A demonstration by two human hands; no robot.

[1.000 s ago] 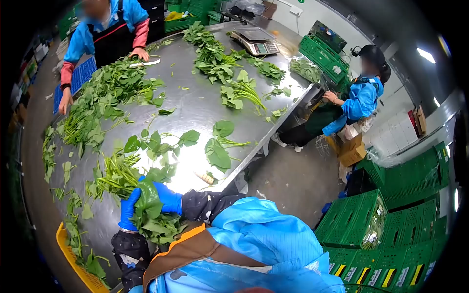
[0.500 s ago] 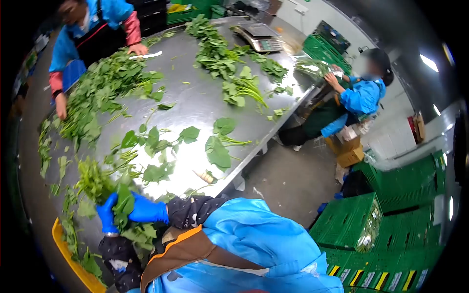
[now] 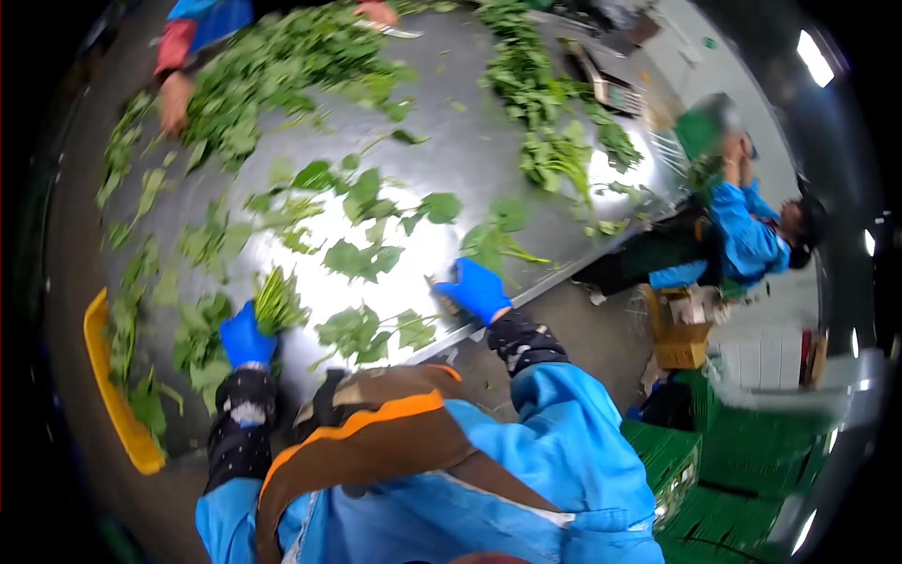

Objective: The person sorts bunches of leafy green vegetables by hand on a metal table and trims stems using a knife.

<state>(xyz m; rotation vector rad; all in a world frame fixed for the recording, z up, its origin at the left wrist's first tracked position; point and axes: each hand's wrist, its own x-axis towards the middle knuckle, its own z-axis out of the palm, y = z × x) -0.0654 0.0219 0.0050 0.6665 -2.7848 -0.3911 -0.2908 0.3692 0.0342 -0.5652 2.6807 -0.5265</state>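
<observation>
My left hand (image 3: 248, 336), in a blue glove, is closed around a bunch of green stems (image 3: 279, 303) low over the metal table. Further right, my right hand (image 3: 477, 289), also gloved in blue, is closed at the table's near edge. A small dark and pale object shows at its fingertips, too blurred to make out. Beside that hand is a leafy sprig (image 3: 498, 240). Loose leaves (image 3: 357, 331) lie between my hands, and more greens (image 3: 202, 348) lie left of my left hand.
A co-worker's hand (image 3: 176, 101) rests by a large leafy heap (image 3: 282, 61), near a knife (image 3: 399, 32). Another person (image 3: 752, 230) stands at the right end. There are a scale (image 3: 615, 94), a yellow tray (image 3: 117, 395) and green crates (image 3: 752, 451).
My hands have parted: the left keeps the bunch, its leafy part no longer visible below; the right has let go and moved right. The view has shifted. The person at right has raised their arms.
</observation>
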